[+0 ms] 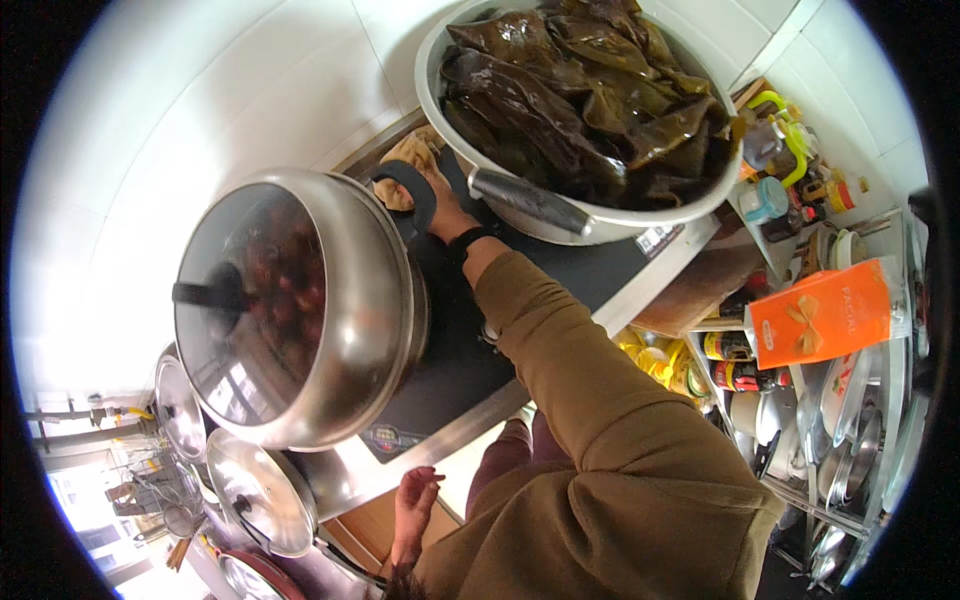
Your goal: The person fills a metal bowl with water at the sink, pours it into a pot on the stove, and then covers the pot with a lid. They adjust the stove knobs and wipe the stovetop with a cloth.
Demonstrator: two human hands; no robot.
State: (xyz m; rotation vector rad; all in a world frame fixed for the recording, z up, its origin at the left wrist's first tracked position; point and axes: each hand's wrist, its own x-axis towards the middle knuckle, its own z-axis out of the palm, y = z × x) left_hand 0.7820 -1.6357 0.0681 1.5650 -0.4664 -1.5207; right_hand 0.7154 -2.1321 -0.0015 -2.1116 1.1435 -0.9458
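My right hand (448,214) reaches to the back of the black glass cooktop (465,315) and holds a crumpled tan cloth (411,161). A black curved handle (409,187) crosses in front of its fingers and hides part of the grip. On one side stands a steel pot (367,330) with a domed glass lid (262,300); dark red round pieces show through it. On the other side a large metal pot (525,217) is heaped with wet dark leaves (577,105). My left hand (416,499) hangs near the counter's front edge, fingers loosely bent, holding nothing.
White tiles (300,82) rise behind the cooktop. At the right stand a rack (817,510) with bottles and dishes, and an orange tissue pack (825,315). More glass lids (259,491) lie at the lower left, near a hanging strainer (178,519).
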